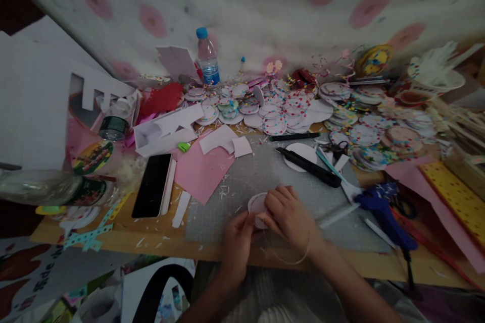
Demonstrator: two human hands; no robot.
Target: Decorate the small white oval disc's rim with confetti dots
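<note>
Near the front edge of the cutting mat (242,176), a small round white paper disc (257,204) is between my two hands. My left hand (237,242) pinches its lower left edge with thumb and fingers. Curled over the right side of the disc, my right hand (290,217) has its fingers closed, and its fingertips are partly hidden. A thin pale cord (293,262) loops below my right hand; where its ends lie is hidden. Beyond the hands, a black utility knife (308,166) rests across another white disc (301,155).
Piles of decorated paper discs (273,111) fill the back. A blue glue gun (388,217) and scissors (337,149) lie at right. On the left are a phone (152,186), pink paper (202,171) and a plastic bottle (53,187). A water bottle (208,60) stands behind.
</note>
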